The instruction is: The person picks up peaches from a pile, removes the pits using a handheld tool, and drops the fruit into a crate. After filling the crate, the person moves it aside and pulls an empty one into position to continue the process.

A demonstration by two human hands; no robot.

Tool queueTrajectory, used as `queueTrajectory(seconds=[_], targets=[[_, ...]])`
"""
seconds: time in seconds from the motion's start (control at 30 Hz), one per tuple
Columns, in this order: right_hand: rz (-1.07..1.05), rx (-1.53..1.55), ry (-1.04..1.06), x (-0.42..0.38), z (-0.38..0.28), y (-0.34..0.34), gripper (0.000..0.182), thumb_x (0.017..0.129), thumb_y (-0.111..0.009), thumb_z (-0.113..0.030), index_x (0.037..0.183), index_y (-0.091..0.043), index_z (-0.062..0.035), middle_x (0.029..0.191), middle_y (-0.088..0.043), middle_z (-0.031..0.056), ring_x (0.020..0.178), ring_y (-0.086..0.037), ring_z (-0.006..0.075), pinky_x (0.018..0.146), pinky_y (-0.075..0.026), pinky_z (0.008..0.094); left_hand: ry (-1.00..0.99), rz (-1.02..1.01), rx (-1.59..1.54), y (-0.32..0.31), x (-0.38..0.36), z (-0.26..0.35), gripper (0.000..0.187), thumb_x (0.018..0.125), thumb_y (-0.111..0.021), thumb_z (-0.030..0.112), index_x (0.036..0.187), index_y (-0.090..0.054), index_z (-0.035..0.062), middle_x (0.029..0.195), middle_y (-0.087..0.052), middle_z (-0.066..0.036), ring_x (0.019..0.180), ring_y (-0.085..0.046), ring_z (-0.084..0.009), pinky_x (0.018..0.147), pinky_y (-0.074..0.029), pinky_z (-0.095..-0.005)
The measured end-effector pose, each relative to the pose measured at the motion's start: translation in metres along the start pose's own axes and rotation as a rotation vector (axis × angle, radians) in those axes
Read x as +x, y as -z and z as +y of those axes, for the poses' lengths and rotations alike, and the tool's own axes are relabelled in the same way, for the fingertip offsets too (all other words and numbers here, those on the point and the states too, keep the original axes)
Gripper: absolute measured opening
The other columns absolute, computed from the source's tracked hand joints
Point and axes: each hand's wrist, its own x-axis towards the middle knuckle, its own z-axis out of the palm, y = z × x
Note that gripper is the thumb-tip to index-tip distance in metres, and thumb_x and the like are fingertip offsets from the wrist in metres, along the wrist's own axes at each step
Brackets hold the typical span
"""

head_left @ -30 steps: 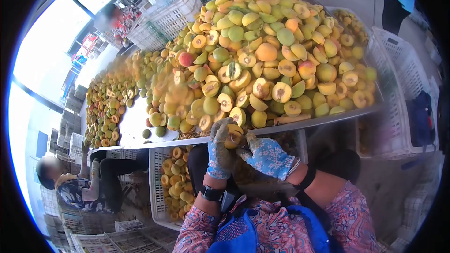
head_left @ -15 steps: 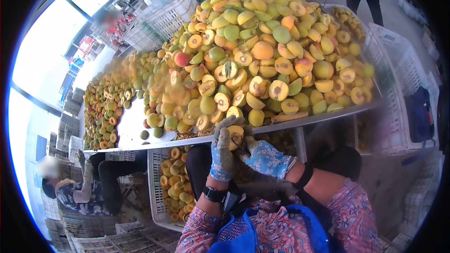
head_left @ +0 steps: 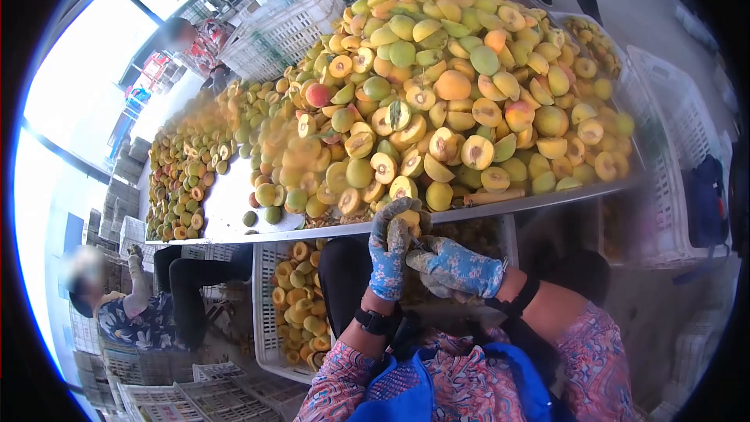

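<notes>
My left hand, in a blue flowered glove with a soiled grey palm and fingers, is closed around a yellow peach half just off the table's front edge. My right hand, gloved alike, is closed beside it, its fingertips close to the fruit. A small, thin, dark thing shows at those fingertips, too little of it visible to name. Directly beyond my hands, a large heap of cut peaches covers the metal table; several halves show their stones or hollows.
Below the table edge, a white crate holds peach halves. A wooden handle lies at the heap's front edge. White crates stand at the right and back left. A seated person is at the left; others are farther back.
The view has shifted, so the table appears farther right. My right hand has turned and drawn slightly away from the fruit. The person at the back right has stepped left.
</notes>
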Motion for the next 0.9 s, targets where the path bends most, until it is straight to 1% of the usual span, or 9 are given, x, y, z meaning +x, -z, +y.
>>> queueTrajectory(seconds=[0.07, 0.17, 0.4, 0.47, 0.6, 0.7, 0.77, 0.83, 0.9], targets=[[-0.113, 0.301, -0.075, -0.004, 0.003, 0.005, 0.017, 0.097, -0.052, -0.027, 0.083, -0.049, -0.0175, 0.053, -0.039, -0.0065, 0.039, -0.035, 0.0063, 0.037, -0.028, 0.0222, 0.002, -0.018, -0.008, 0.001, -0.004, 0.001, 0.034, 0.096, -0.054, 0.022, 0.124, -0.051, 0.0026, 0.122, -0.058, -0.014, 0.107, -0.059, -0.0234, 0.093, -0.049, -0.0373], [-0.277, 0.46, -0.121, -0.003, 0.005, 0.014, 0.018, 0.096, -0.053, -0.027, 0.081, -0.049, -0.0181, 0.054, -0.039, -0.0067, 0.039, -0.035, 0.0065, 0.037, -0.028, 0.0225, 0.063, -0.075, -0.208, 0.002, -0.002, 0.002, 0.035, 0.095, -0.057, 0.026, 0.122, -0.052, 0.0038, 0.118, -0.059, -0.014, 0.102, -0.061, -0.024, 0.09, -0.051, -0.0375], [-0.087, 0.213, -0.037, -0.008, 0.009, 0.006, 0.022, 0.096, -0.053, -0.027, 0.076, -0.049, -0.0193, 0.053, -0.038, -0.0073, 0.039, -0.034, 0.0065, 0.038, -0.028, 0.0233, 0.064, -0.103, -0.1, -0.002, -0.002, 0.005, 0.034, 0.091, -0.062, 0.031, 0.116, -0.055, 0.008, 0.112, -0.061, -0.013, 0.096, -0.062, -0.0259, 0.082, -0.054, -0.0404], [-0.339, 0.454, -0.106, -0.006, 0.012, 0.015, 0.022, 0.096, -0.053, -0.028, 0.077, -0.049, -0.0191, 0.053, -0.038, -0.0072, 0.039, -0.034, 0.0064, 0.038, -0.029, 0.0231, 0.072, -0.097, -0.163, -0.004, -0.004, 0.005, 0.033, 0.091, -0.063, 0.032, 0.114, -0.057, 0.0093, 0.111, -0.061, -0.013, 0.095, -0.061, -0.0263, 0.08, -0.054, -0.041], [-0.308, 0.407, -0.084, -0.007, 0.013, 0.007, 0.021, 0.097, -0.052, -0.028, 0.077, -0.05, -0.0188, 0.053, -0.037, -0.0069, 0.039, -0.033, 0.0064, 0.039, -0.029, 0.0229, 0.06, -0.14, -0.206, -0.002, -0.004, 0.002, 0.034, 0.091, -0.063, 0.031, 0.115, -0.056, 0.0078, 0.113, -0.06, -0.013, 0.098, -0.062, -0.0269, 0.083, -0.053, -0.0423], [-0.079, 0.189, -0.029, -0.011, 0.013, 0.0, 0.027, 0.098, -0.048, -0.026, 0.072, -0.047, -0.0205, 0.053, -0.036, -0.0069, 0.037, -0.032, 0.0064, 0.036, -0.026, 0.0227, 0.055, -0.111, -0.105, -0.002, -0.009, 0.001, 0.034, 0.091, -0.062, 0.032, 0.115, -0.055, 0.0083, 0.113, -0.06, -0.013, 0.097, -0.062, -0.027, 0.083, -0.053, -0.0422], [-0.351, 0.439, -0.14, -0.011, 0.016, 0.007, 0.026, 0.098, -0.048, -0.027, 0.073, -0.047, -0.0201, 0.053, -0.036, -0.0071, 0.038, -0.032, 0.0064, 0.036, -0.026, 0.0229, 0.05, -0.09, -0.082, -0.003, -0.014, -0.001, 0.033, 0.091, -0.062, 0.035, 0.113, -0.056, 0.0103, 0.111, -0.06, -0.012, 0.095, -0.062, -0.0265, 0.081, -0.054, -0.0414], [-0.331, 0.443, -0.15, -0.011, 0.018, 0.007, 0.024, 0.098, -0.05, -0.027, 0.074, -0.048, -0.0196, 0.053, -0.036, -0.0069, 0.038, -0.032, 0.0066, 0.036, -0.027, 0.0225, 0.075, -0.114, -0.25, -0.004, -0.016, -0.002, 0.036, 0.092, -0.062, 0.031, 0.116, -0.055, 0.0062, 0.115, -0.06, -0.015, 0.098, -0.062, -0.028, 0.083, -0.054, -0.0429], [-0.313, 0.452, -0.167, -0.011, 0.022, 0.009, 0.023, 0.097, -0.051, -0.027, 0.076, -0.048, -0.0191, 0.052, -0.036, -0.0067, 0.038, -0.032, 0.0067, 0.037, -0.027, 0.0222, 0.081, -0.085, -0.145, -0.005, -0.019, 0.0, 0.038, 0.092, -0.06, 0.039, 0.113, -0.055, 0.0084, 0.111, -0.061, -0.013, 0.094, -0.063, -0.0267, 0.08, -0.055, -0.0415]])
